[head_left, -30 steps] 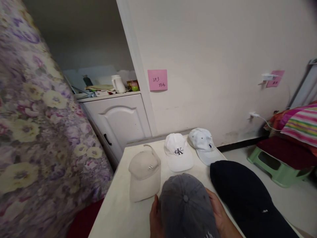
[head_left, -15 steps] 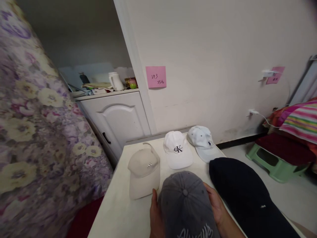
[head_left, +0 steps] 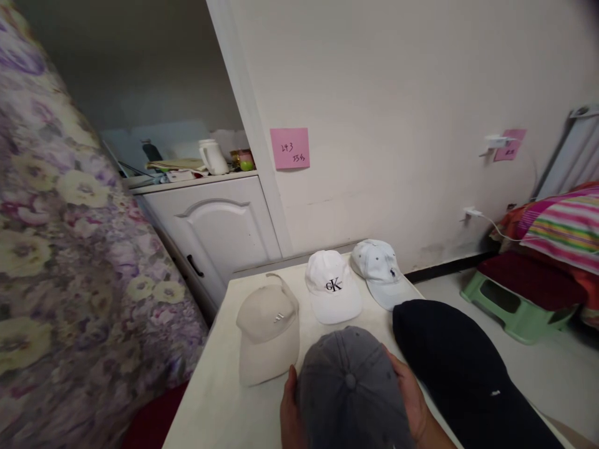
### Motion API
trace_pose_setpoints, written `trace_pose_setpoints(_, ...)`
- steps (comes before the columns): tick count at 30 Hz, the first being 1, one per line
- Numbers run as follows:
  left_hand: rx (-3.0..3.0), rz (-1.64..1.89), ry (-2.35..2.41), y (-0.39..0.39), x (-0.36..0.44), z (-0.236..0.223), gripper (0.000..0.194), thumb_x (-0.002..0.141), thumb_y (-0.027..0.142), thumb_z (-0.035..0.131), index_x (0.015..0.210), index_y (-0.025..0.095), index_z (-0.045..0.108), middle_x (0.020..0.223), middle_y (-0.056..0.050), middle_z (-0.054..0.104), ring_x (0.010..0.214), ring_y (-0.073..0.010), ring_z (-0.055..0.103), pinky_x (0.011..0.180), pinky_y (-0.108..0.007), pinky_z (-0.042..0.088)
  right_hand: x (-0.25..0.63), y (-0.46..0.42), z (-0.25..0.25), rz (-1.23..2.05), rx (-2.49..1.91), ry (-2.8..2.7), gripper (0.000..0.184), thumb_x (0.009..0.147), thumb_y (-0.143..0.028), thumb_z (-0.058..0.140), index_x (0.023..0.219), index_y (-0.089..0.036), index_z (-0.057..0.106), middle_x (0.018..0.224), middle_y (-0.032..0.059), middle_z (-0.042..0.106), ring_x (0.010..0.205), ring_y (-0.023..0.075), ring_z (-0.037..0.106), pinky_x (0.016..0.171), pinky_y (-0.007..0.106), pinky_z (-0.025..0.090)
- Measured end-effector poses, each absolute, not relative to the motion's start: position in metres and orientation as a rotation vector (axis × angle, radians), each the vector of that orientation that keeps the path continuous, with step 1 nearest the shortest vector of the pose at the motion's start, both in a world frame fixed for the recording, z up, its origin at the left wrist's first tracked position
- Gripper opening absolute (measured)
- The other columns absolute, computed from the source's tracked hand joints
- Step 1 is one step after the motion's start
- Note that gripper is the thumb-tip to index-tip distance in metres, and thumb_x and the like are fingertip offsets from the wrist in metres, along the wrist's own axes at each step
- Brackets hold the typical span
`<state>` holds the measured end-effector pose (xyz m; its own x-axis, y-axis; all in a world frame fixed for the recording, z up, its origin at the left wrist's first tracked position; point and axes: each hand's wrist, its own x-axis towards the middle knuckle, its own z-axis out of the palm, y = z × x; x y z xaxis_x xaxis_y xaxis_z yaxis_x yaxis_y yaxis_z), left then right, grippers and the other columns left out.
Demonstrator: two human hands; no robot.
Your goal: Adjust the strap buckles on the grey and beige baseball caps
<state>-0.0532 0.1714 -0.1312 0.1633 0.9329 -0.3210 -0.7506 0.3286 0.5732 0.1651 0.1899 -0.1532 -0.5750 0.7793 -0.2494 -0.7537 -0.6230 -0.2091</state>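
Note:
A washed grey cap (head_left: 350, 386) sits at the near edge of the cream table (head_left: 219, 399). My left hand (head_left: 289, 415) clasps its left side and my right hand (head_left: 412, 402) clasps its right side, fingers curved round the crown. Beyond it lie a beige cap (head_left: 269, 333), a white cap with black letters (head_left: 331, 288) and a pale blue cap (head_left: 381, 271). A black cap (head_left: 461, 374) lies to the right, beside my right hand.
A floral bedspread (head_left: 70, 262) rises on the left. A white cabinet (head_left: 210, 231) with a jug stands behind the table. A pink note (head_left: 290, 148) hangs on the wall. A green stool (head_left: 515, 305) and striped bedding (head_left: 561, 224) are at right.
The grey cap tipped toward me and back, its front lettering showing briefly then hidden. Both hands stay on it. The view shifted slightly.

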Motion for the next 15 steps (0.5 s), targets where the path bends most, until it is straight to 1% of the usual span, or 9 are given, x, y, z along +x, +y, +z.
trace_pose_setpoints(4, 0.344, 1.252, 0.714, 0.174, -0.047, -0.134, 0.05, 0.084, 0.049, 0.067, 0.125, 0.021, 0.074, 0.125, -0.007, 0.076, 0.144, -0.038, 0.043, 0.125, -0.05, 0.026, 0.165, 0.188, -0.151, 2.194, -0.397, -0.106, 0.048, 0.092, -0.056, 0.058, 0.116, -0.018, 0.076, 0.099, 0.0112, 0.083, 0.099, 0.0307, 0.076, 0.102, 0.05, 0.05)
trace_pose_setpoints(7, 0.35, 1.287, 0.741, 0.174, -0.044, -0.135, 0.042, 0.085, 0.049, 0.068, 0.119, 0.025, 0.077, 0.125, -0.003, 0.076, 0.149, -0.0343, 0.035, 0.127, -0.047, 0.019, 0.166, 0.187, -0.143, 2.19, -0.413, -0.103, 0.051, 0.089, -0.059, 0.058, 0.116, -0.02, 0.076, 0.101, 0.0115, 0.083, 0.101, 0.0332, 0.075, 0.102, 0.051, 0.051)
trace_pose_setpoints(9, 0.417, 1.357, 0.787, 0.172, -0.046, -0.137, 0.036, 0.084, 0.042, 0.072, 0.117, 0.028, 0.078, 0.127, -0.002, 0.074, 0.151, -0.033, 0.031, 0.128, -0.047, 0.015, 0.167, 0.186, -0.138, 2.193, -0.42, -0.099, 0.053, 0.088, -0.061, 0.058, 0.115, -0.02, 0.077, 0.103, 0.0119, 0.083, 0.101, 0.0348, 0.075, 0.101, 0.052, 0.051)
trace_pose_setpoints(11, 0.519, 1.431, 0.831, 0.168, -0.049, -0.143, 0.04, 0.077, 0.029, 0.079, 0.117, 0.03, 0.078, 0.133, 0.0, 0.071, 0.152, -0.0325, 0.028, 0.129, -0.045, 0.012, 0.168, 0.187, -0.135, 2.196, -0.424, -0.096, 0.053, 0.088, -0.062, 0.057, 0.114, -0.02, 0.077, 0.103, 0.0119, 0.083, 0.101, 0.0357, 0.075, 0.101, 0.052, 0.051)
trace_pose_setpoints(13, 0.615, 1.492, 0.866, 0.163, -0.051, -0.152, 0.051, 0.069, 0.015, 0.083, 0.117, 0.03, 0.078, 0.139, 0.003, 0.067, 0.155, -0.0292, 0.021, 0.129, -0.036, 0.007, 0.167, 0.188, -0.133, 2.197, -0.428, -0.094, 0.053, 0.088, -0.061, 0.057, 0.115, -0.02, 0.077, 0.103, 0.0116, 0.083, 0.102, 0.0357, 0.075, 0.102, 0.052, 0.051)
trace_pose_setpoints(15, 0.696, 1.543, 0.908, 0.157, -0.052, -0.16, 0.058, 0.066, 0.007, 0.083, 0.12, 0.027, 0.077, 0.145, 0.005, 0.062, 0.156, -0.0247, 0.016, 0.127, -0.024, 0.003, 0.167, 0.19, -0.133, 2.199, -0.434, -0.091, 0.052, 0.09, -0.059, 0.058, 0.118, -0.019, 0.075, 0.103, 0.0115, 0.083, 0.102, 0.0347, 0.075, 0.103, 0.051, 0.05)
